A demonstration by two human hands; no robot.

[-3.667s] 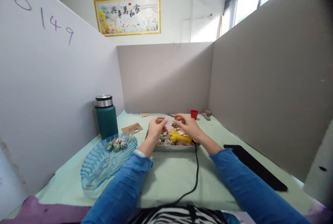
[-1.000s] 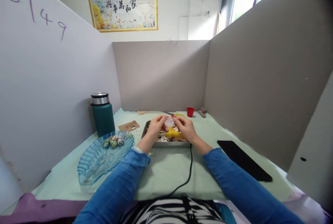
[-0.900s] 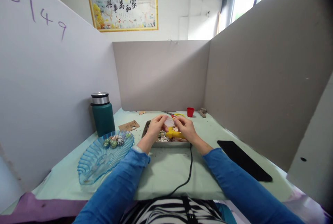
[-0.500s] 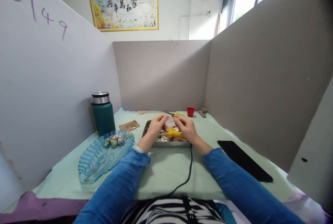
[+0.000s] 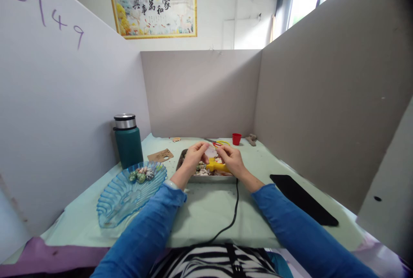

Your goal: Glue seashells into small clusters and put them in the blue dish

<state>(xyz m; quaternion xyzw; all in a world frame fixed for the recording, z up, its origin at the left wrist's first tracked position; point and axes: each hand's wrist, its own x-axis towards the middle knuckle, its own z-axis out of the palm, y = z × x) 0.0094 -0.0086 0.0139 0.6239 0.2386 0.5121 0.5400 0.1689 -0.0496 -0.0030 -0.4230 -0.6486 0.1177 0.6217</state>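
Above a metal tray (image 5: 211, 179), my left hand (image 5: 196, 156) and my right hand (image 5: 230, 157) face each other with fingertips pinched. A thin, pale thread-like strand (image 5: 212, 146) seems to span the gap between them; its ends are hidden in the fingers. Below the hands, a yellow glue gun (image 5: 217, 165) lies in the tray, partly covered by my right hand. Small shells (image 5: 202, 170) fill the tray around it. From the tray's right side a black cord (image 5: 237, 209) runs toward me.
At left, a blue shell-shaped glass dish (image 5: 119, 196) holds several spotted shells (image 5: 142, 175). Behind it stand a green bottle (image 5: 128, 146) and a brown card (image 5: 160, 155). Scissors (image 5: 221, 143), a red cup (image 5: 236, 139) and driftwood (image 5: 251, 139) sit at the back. A black mat (image 5: 301, 198) lies right.
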